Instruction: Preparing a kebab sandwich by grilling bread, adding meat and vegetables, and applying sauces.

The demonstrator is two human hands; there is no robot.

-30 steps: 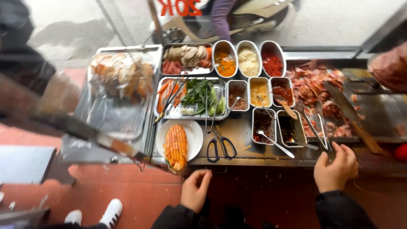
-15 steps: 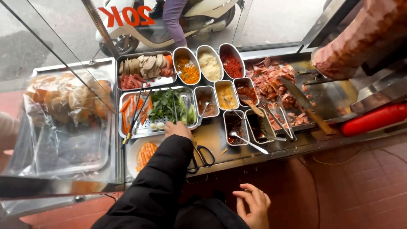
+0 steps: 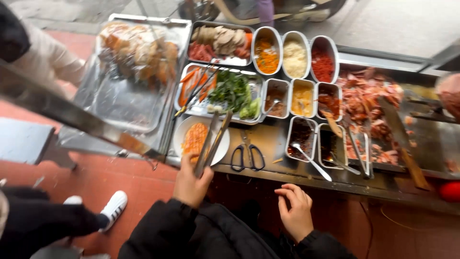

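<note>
My left hand is closed on a pair of metal tongs, whose tips reach toward the tray of green herbs. The tongs pass over a white plate carrying an orange flatbread. My right hand hangs below the counter edge with its fingers loosely spread and nothing in it. Black-handled scissors lie on the counter between the two hands.
Metal containers of sauces and fillings line the counter, with chopped meat on a griddle at right. A foil-lined tray with wrapped food sits at left. Another person's white shoe and sleeve show at left.
My left hand has pulled back from the herb tray and now grips the tongs near the counter edge. My right hand has risen a little toward the counter.
</note>
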